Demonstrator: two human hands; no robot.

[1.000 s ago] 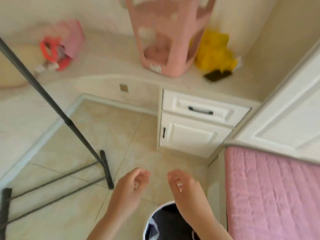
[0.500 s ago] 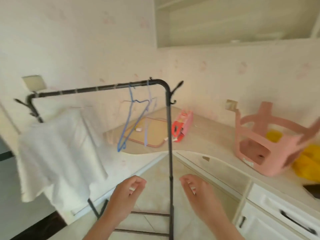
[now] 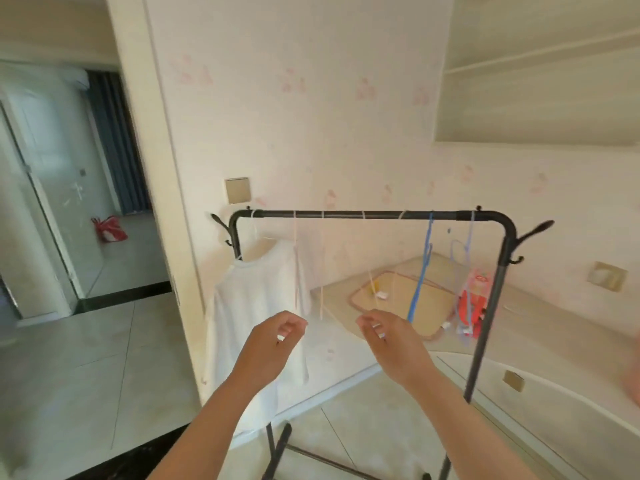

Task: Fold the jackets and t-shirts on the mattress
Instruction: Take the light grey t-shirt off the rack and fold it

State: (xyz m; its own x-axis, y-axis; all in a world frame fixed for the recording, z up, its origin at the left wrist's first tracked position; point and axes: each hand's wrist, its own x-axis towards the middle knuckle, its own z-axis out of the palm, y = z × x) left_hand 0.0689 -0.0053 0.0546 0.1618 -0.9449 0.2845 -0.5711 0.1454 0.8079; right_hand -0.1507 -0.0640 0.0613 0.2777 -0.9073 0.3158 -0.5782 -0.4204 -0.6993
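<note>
Fingers (image 3: 293, 322) of both hands: loosely curled, holding nothing, raised side by side below the rack rail (image 3: 363, 214). White t-shirt (image 3: 256, 299): hangs at the rail's left end, long axis vertical, ahead of my left hand (image 3: 273, 344) and slightly to its left. Right hand (image 3: 391, 341): farther off, near a bare blue hanger (image 3: 420, 271). I judge the left hand nearer for the take.

1. I count one white t-shirt (image 3: 256, 306) on a hanger.
2. One black rack (image 3: 363, 214).
3. Two blue hangers (image 3: 420, 275).
4. Two hands, both mine: left hand (image 3: 273, 344), right hand (image 3: 391, 341).
5. One red bag (image 3: 110, 230).
</note>
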